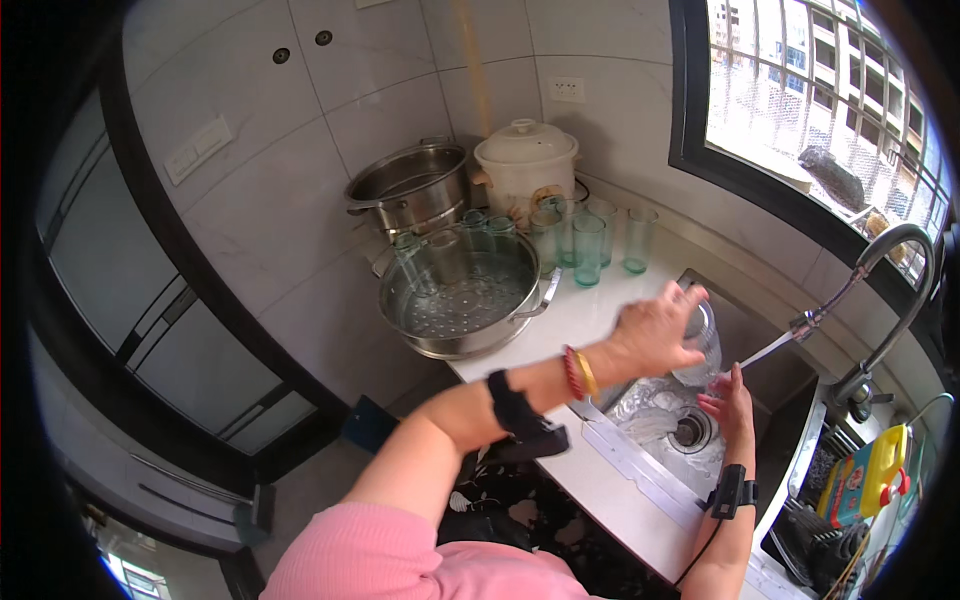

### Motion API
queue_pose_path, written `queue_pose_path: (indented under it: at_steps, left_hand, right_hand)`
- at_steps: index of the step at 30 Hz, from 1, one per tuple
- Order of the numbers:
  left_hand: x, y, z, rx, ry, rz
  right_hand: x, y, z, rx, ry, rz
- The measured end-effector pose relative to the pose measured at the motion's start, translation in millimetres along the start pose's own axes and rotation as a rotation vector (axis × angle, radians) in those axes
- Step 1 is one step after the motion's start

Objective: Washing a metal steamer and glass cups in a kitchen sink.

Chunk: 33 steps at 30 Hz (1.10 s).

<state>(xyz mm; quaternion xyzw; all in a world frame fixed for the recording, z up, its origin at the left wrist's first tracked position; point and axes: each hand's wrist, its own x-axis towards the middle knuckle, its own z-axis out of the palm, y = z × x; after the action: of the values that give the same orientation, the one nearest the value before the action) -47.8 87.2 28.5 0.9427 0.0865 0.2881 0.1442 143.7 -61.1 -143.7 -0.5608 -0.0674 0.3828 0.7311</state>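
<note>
My left hand, slightly blurred, reaches over the sink with thumb and fingers spread around a clear drinking glass. My right hand is palm up with its fingers apart, by the lower end of that glass; any contact is unclear. Water runs from the faucet's spray head towards this hand. Below lies the wet steel sink basin with its drain. Several greenish glasses stand on the counter. More glasses are in a perforated steel steamer tray.
A deep steel pot and a lidded white ceramic pot stand at the back corner. The curved faucet neck rises at the right, near a yellow detergent bottle. The counter's front edge runs beside my body.
</note>
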Motion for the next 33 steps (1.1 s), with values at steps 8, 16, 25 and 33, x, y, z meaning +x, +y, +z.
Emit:
queue_pose_path:
  at_steps: [8,16,25,33]
  left_hand:
    - [-20.9,-64.7,-178.8,0.284,-0.184,-0.247]
    - [-69.3,-160.7,-215.0,0.595,-0.242,-0.626]
    - [-101.4,-229.8,-183.3,0.687,-0.358,-0.837]
    - [-100.0,-232.3,-183.1,0.584,-0.349,-0.976]
  right_hand:
    - [14.3,15.0,-8.2,-0.365,0.024,-0.052]
    - [19.2,15.1,-11.1,-0.341,0.11,-0.084]
    - [21.0,17.0,-17.6,-0.331,0.111,-0.108]
    - [21.1,15.0,-15.7,-0.322,0.102,-0.112]
